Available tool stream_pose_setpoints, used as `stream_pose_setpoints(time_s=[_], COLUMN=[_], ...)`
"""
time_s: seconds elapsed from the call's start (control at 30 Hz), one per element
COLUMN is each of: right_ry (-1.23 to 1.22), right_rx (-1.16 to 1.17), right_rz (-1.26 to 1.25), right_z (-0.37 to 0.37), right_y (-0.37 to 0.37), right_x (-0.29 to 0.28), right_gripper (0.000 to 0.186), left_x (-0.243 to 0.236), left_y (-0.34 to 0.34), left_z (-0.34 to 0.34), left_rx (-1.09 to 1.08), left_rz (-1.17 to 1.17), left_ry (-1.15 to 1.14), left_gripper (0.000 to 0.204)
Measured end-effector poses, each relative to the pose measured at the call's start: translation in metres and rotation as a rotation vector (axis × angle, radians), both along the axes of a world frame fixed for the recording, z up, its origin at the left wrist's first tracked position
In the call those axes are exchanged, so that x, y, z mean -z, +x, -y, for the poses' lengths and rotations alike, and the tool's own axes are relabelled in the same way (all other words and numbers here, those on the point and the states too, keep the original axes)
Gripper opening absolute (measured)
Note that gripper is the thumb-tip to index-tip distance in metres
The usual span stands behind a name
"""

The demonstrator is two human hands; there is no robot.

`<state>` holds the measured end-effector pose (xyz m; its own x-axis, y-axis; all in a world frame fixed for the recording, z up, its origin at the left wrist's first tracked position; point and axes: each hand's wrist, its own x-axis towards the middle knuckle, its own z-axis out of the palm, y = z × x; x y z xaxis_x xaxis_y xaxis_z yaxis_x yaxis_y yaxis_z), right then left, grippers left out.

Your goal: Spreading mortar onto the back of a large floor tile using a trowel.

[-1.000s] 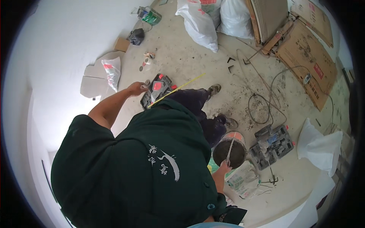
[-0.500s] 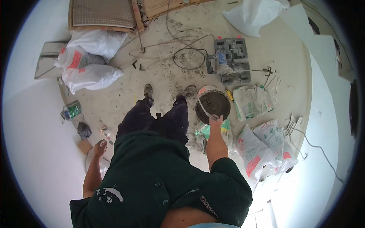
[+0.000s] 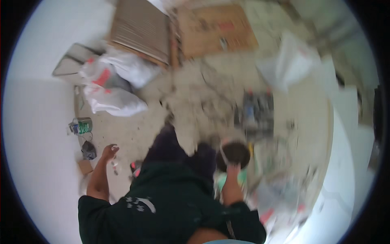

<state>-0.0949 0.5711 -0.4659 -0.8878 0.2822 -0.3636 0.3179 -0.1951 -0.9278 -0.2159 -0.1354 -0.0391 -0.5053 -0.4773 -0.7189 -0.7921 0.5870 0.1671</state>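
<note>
The right grip (image 3: 233,167) is closed round the pale, strap-like handle (image 3: 224,153) of a round bucket (image 3: 218,162) holding dark grey-brown matter (image 3: 239,153), beside the dark purple cloth trousers (image 3: 204,159); blur hides whether the half-curled left grip (image 3: 109,151) pinches anything

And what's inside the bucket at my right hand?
Dark material shows inside the bucket; your right hand, on the pale handle, covers part of the rim. Anything beneath the surface is hidden.
</note>
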Motion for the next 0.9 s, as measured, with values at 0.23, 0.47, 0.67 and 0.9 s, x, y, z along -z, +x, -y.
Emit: stream_pose_setpoints(time_s=[0.23,0.47,0.67,0.9], right_ry=[0.529,-0.232,-0.586,-0.449], right_rx=[-0.21,-0.028,0.005,0.592], right_rz=[0.34,0.823,0.744,0.914], right_z=[-0.017,-0.047,0.177,0.314], right_y=[-0.033,-0.041,-0.323,-0.495], right_x=[-0.001,-0.108,-0.159,-0.272], right_gripper=[0.036,0.059,0.057,0.019], left_x=[-0.058,-0.017,-0.063,-0.262], left_y=[-0.107,-0.257,-0.495,-0.842], left_z=[0.141,0.208,0.266,0.416], left_rx=[0.166,0.044,0.154,0.222], left_rz=[-0.198,-0.542,-0.71,-1.039], left_ry=[-0.441,-0.567,-0.752,-0.829], left_gripper=[0.045,0.048,0.065,0.104])
